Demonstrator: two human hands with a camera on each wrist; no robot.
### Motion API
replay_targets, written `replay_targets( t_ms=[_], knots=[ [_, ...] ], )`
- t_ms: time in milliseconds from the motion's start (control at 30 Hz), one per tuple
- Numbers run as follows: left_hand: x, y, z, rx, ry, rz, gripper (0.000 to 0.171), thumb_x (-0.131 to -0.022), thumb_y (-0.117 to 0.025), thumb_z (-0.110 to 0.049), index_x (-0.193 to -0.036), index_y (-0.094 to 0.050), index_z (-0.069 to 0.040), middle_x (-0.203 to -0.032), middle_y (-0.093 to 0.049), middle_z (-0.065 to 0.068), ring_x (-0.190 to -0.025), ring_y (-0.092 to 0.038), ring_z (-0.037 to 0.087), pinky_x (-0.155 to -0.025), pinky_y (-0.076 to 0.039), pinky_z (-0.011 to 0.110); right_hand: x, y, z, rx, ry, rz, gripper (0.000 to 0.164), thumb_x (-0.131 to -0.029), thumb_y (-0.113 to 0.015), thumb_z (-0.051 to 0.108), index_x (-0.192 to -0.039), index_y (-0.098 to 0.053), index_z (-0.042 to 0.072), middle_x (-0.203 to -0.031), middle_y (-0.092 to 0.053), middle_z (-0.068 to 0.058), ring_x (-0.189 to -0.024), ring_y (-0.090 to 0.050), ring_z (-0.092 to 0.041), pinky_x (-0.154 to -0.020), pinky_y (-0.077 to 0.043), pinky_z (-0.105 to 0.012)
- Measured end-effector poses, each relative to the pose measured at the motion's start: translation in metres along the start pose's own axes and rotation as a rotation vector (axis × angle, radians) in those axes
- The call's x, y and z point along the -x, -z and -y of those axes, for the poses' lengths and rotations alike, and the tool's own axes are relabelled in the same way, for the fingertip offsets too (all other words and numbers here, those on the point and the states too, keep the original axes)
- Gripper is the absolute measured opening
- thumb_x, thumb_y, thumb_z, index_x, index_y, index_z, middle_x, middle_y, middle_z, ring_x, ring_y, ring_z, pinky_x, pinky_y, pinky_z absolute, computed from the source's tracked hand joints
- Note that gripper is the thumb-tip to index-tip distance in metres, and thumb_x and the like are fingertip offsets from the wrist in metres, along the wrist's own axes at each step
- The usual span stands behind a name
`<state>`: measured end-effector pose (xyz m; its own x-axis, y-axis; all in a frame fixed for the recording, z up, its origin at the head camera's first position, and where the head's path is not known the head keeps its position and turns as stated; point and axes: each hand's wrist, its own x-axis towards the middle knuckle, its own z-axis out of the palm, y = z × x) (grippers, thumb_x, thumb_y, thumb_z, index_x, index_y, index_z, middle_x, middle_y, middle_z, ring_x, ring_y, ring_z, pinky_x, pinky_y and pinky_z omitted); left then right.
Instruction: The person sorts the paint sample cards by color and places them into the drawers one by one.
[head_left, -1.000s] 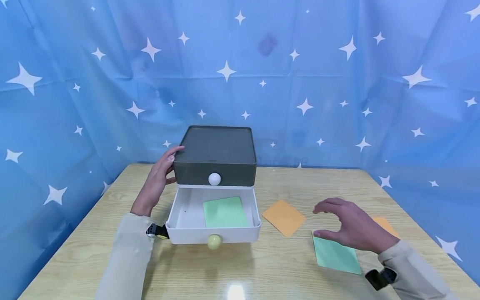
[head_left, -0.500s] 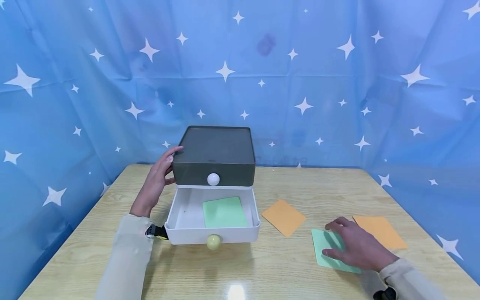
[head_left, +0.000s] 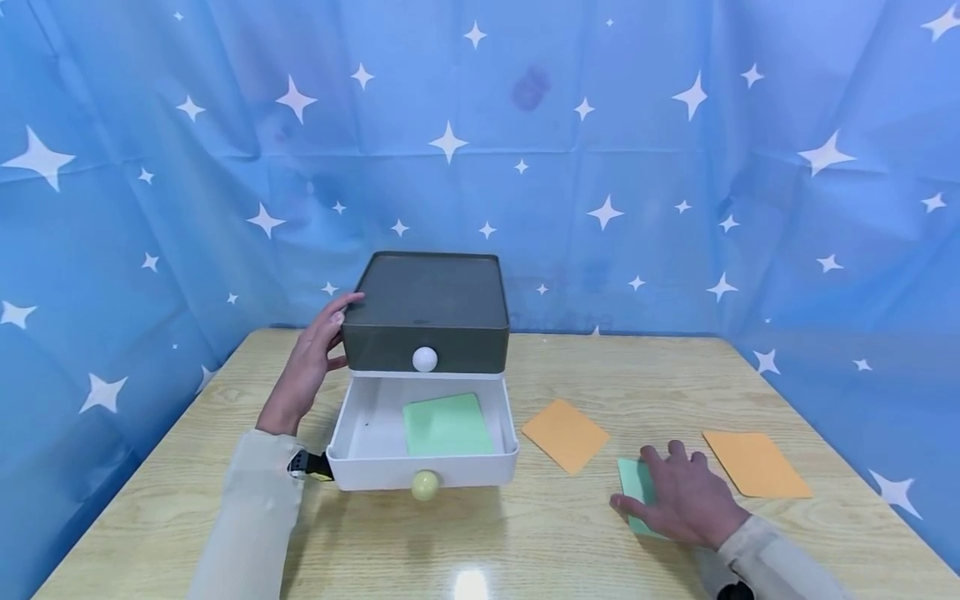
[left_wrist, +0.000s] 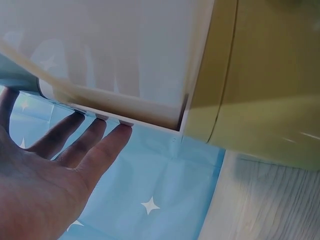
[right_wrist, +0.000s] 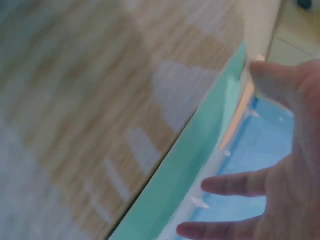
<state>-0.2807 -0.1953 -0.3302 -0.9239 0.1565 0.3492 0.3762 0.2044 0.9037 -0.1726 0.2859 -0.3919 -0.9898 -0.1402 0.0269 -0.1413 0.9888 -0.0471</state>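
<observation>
A two-drawer box (head_left: pixel 435 292) stands at centre left, dark grey with a white knob above. Its white lower drawer (head_left: pixel 480 471), with a pale green knob, is pulled out and holds a green paper square (head_left: pixel 447 425). My left hand (head_left: pixel 306 362) rests against the box's left side, its fingers extended, one fingertip over the top edge. At the right, my right hand (head_left: pixel 686 496) is spread over another green paper square (head_left: pixel 633 483) on the table, covering most of it. In the right wrist view, the thumb is close to that sheet's corner; contact is unclear.
One orange paper square (head_left: pixel 566 435) lies between the drawer and my right hand. Farther right lies another orange paper sheet (head_left: pixel 757 464). Behind the wooden table (head_left: pixel 615 375) hangs a blue star-patterned cloth (head_left: pixel 555 192).
My right hand has come down and shifted left over the green paper at the right, uncovering the right-hand orange sheet. My left hand has stayed at the box.
</observation>
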Motion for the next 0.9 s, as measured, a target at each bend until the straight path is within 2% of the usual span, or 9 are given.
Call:
replay_targets(
  t_ms=[100, 267, 467, 633, 900],
  knots=[
    [0.0, -0.001, -0.001, 0.002, 0.005, -0.001, 0.054, -0.108, -0.029, -0.05, -0.157, -0.034, -0.028, -0.167, -0.024, 0.007, -0.152, -0.027, 0.044, -0.106, -0.033, 0.076, -0.003, 0.002, 0.003, -0.018, -0.005, 0.051, 0.086, -0.081, -0.068, 0.069, -0.132, -0.057, 0.001, -0.112, -0.056, -0.028, -0.085, -0.057, -0.042, -0.051, -0.047, -0.047],
    [-0.001, -0.002, -0.001, 0.004, 0.002, 0.008, 0.055, -0.108, -0.029, -0.05, -0.157, -0.033, -0.028, -0.168, -0.024, 0.007, -0.152, -0.026, 0.044, -0.107, -0.032, 0.077, -0.002, 0.003, 0.003, -0.019, 0.0, 0.054, 0.078, -0.081, -0.072, 0.061, -0.129, -0.058, 0.001, -0.109, -0.057, -0.024, -0.089, -0.056, -0.04, -0.054, -0.049, -0.048],
    [-0.002, -0.003, -0.001, 0.005, -0.007, 0.009, 0.054, -0.108, -0.029, -0.049, -0.157, -0.033, -0.027, -0.167, -0.024, 0.006, -0.152, -0.027, 0.044, -0.106, -0.033, 0.077, 0.002, 0.002, 0.0, -0.009, 0.032, -0.011, 0.067, -0.079, -0.076, 0.054, -0.123, -0.063, 0.004, -0.111, -0.063, -0.02, -0.089, -0.062, -0.041, -0.058, -0.052, -0.05],
    [-0.001, -0.002, -0.001, 0.003, -0.003, 0.007, 0.055, -0.108, -0.029, -0.05, -0.158, -0.033, -0.027, -0.167, -0.024, 0.007, -0.152, -0.026, 0.044, -0.106, -0.033, 0.076, 0.004, 0.002, -0.004, 0.009, 0.077, -0.084, 0.056, -0.078, -0.079, 0.047, -0.119, -0.066, 0.012, -0.115, -0.065, -0.016, -0.084, -0.065, -0.035, -0.061, -0.052, -0.047],
    [0.001, -0.001, -0.001, 0.007, 0.004, 0.001, 0.055, -0.108, -0.029, -0.051, -0.157, -0.033, -0.027, -0.167, -0.024, 0.008, -0.152, -0.026, 0.044, -0.106, -0.033, 0.076, 0.007, 0.005, -0.003, -0.043, 0.144, -0.165, 0.049, -0.076, -0.082, 0.044, -0.115, -0.068, 0.016, -0.116, -0.065, -0.012, -0.085, -0.064, -0.027, -0.065, -0.052, -0.043]
  ],
)
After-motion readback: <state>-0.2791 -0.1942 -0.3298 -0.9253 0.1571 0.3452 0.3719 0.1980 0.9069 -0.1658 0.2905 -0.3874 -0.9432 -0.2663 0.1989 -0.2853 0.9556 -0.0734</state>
